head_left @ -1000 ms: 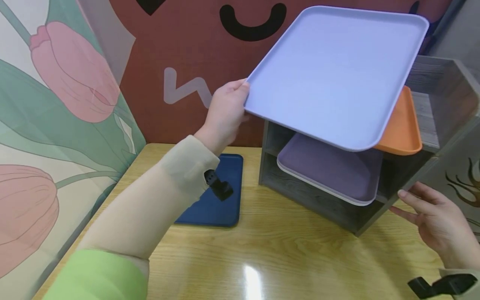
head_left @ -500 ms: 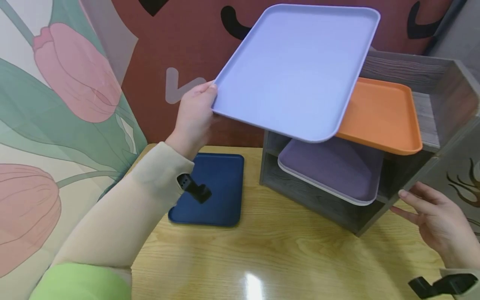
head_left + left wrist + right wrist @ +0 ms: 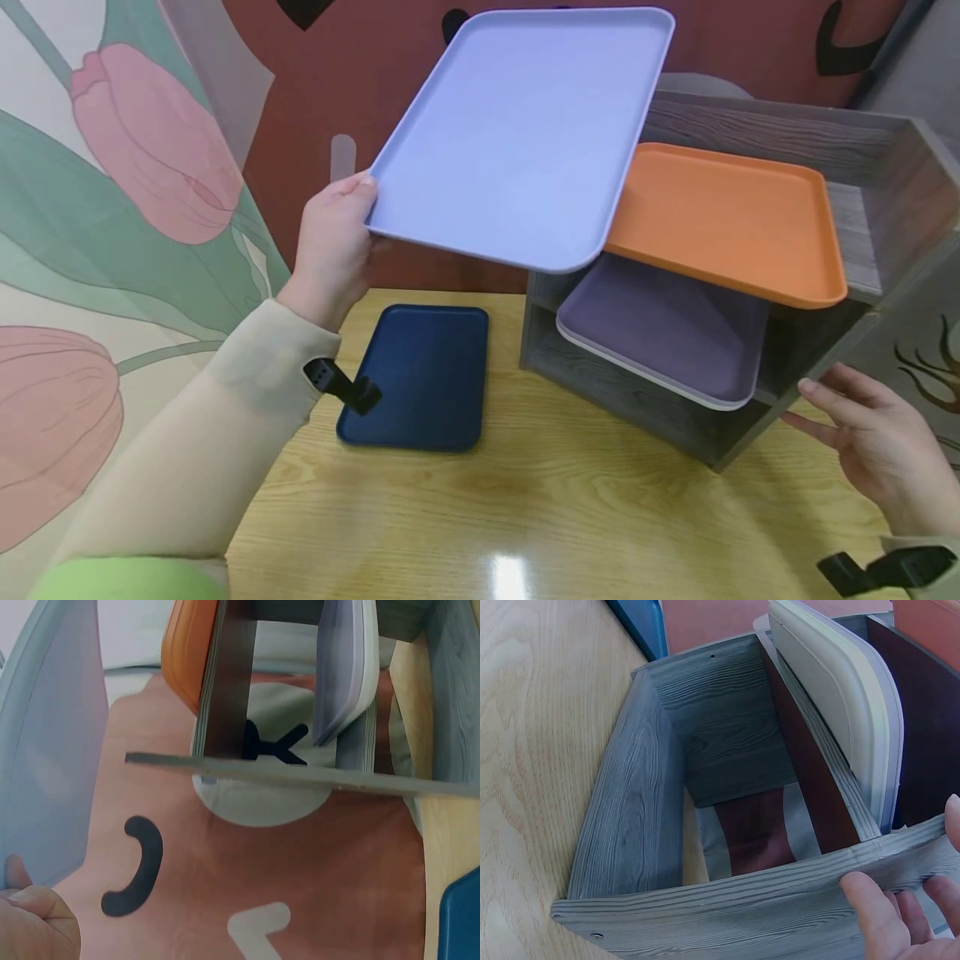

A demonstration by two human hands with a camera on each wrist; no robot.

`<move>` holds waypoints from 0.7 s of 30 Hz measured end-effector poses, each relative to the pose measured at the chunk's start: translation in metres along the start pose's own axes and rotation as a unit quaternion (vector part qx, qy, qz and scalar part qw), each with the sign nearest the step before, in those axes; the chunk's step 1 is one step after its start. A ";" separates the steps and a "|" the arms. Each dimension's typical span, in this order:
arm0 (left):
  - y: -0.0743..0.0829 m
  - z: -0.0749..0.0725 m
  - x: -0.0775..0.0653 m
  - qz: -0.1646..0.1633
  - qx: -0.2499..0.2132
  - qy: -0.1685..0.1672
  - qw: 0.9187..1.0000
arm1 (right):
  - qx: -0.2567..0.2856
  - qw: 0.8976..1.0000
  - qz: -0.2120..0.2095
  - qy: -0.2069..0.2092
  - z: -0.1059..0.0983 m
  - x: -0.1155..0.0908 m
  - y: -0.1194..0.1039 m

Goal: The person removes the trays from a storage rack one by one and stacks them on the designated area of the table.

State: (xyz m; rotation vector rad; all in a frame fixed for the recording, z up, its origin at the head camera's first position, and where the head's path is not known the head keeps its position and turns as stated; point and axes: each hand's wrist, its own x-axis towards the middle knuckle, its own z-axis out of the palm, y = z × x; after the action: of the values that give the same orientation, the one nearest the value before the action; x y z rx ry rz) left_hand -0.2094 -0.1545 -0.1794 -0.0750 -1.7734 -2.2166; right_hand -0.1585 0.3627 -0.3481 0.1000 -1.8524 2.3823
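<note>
In the head view my left hand (image 3: pixel 335 237) pinches the near left corner of a periwinkle-blue tray (image 3: pixel 517 137), held up tilted above the table. The same tray (image 3: pixel 52 750) stands at the left of the left wrist view. An orange tray (image 3: pixel 727 221) lies on the top of the grey wooden shelf unit (image 3: pixel 847 333), partly overlapped by the raised tray. On the middle shelf sits a purple tray (image 3: pixel 667 329) over a pale-rimmed one. My right hand (image 3: pixel 877 442) rests its fingers against the unit's right side panel, thumb near the front edge.
A dark blue tray (image 3: pixel 427 375) lies flat on the wooden table (image 3: pixel 420 517), left of the unit. The unit's bottom compartment (image 3: pixel 727 727) shows its inner walls. Behind stands a red printed backdrop (image 3: pixel 300 117), with a tulip-patterned one (image 3: pixel 157 150) to the left.
My left hand has carried the periwinkle-blue tray leftward, off most of the orange tray, which now shows more fully. The dark blue tray is also more exposed. My right hand has stayed in place.
</note>
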 end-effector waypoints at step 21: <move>-0.010 -0.062 -0.001 -0.013 -0.032 0.065 0.997 | 0.009 1.000 -0.003 -0.009 0.000 0.001 0.001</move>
State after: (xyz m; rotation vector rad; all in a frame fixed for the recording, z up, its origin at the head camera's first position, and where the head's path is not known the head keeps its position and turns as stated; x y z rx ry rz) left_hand -0.2026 -0.2116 -0.2034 0.0766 -1.6435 -2.2419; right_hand -0.1594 0.3623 -0.3489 0.1301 -1.8360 2.4015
